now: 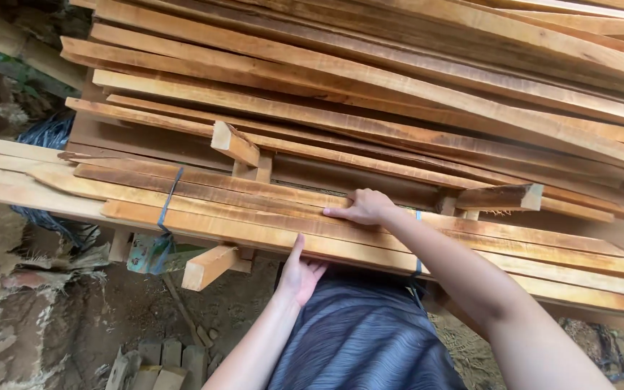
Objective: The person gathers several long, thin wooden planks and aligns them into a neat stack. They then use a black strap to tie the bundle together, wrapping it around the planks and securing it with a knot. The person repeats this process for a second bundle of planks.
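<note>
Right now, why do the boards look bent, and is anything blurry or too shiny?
In the head view, the wide lens bows the long planks toward the edges; soft daylight, no glare, only dark gaps between boards. The right hand on top and the left hand under the bundle's front edge look sharp; the ground is slightly soft.

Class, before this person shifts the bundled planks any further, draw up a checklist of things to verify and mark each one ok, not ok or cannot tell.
1. Right hand flat on top of the front plank bundle: ok.
2. Left hand under the bundle's front edge, thumb up against it: ok.
3. Blue strap around the bundle at its left end: ok.
4. Strap tight enough to hold: cannot tell.
5. Loose wood blocks on the stack could slide: not ok.
6. Footing below, hidden by the body: cannot tell.
</note>
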